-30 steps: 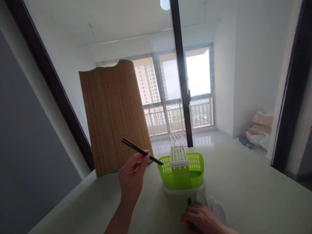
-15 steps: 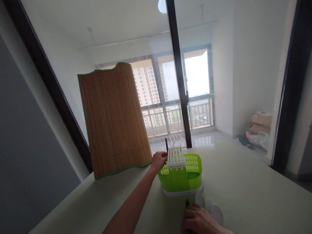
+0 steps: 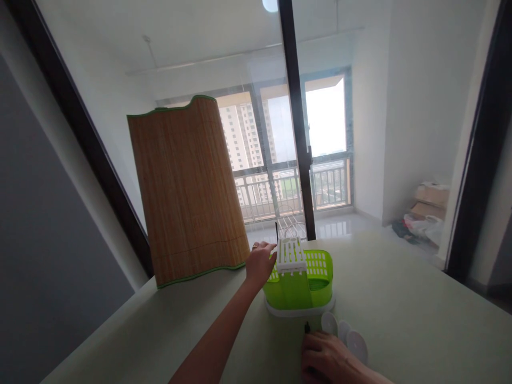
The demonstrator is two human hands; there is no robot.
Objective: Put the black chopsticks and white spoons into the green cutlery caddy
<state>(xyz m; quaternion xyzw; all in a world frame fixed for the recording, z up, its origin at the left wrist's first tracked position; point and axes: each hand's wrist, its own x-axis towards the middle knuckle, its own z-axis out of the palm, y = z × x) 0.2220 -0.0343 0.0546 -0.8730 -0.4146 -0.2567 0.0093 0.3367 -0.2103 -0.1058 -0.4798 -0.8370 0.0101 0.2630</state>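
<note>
My left hand (image 3: 260, 262) is at the left side of a green slotted basket (image 3: 294, 296), its fingers stretched toward the rim and apart. A thin black stick (image 3: 276, 230) stands upright just beyond the fingertips. A white slotted rack (image 3: 292, 256) sits across the basket's top. At the bottom of the view, my right hand (image 3: 326, 357) rests low over the table with curled fingers. A small dark tip (image 3: 307, 327) pokes out from under them; the rest is hidden. White round pieces (image 3: 357, 345) lie right beside this hand.
A rolled bamboo mat (image 3: 186, 197) with green edging stands on the table (image 3: 408, 320) to the left. Behind is a glass door with a dark frame (image 3: 298, 117). Cardboard and bags (image 3: 430, 213) lie on the floor at far right.
My left hand has shifted slightly right and its fingers have straightened from a pinch near the black sticks. My right hand stays nearly in place. The view has tilted down slightly.
</note>
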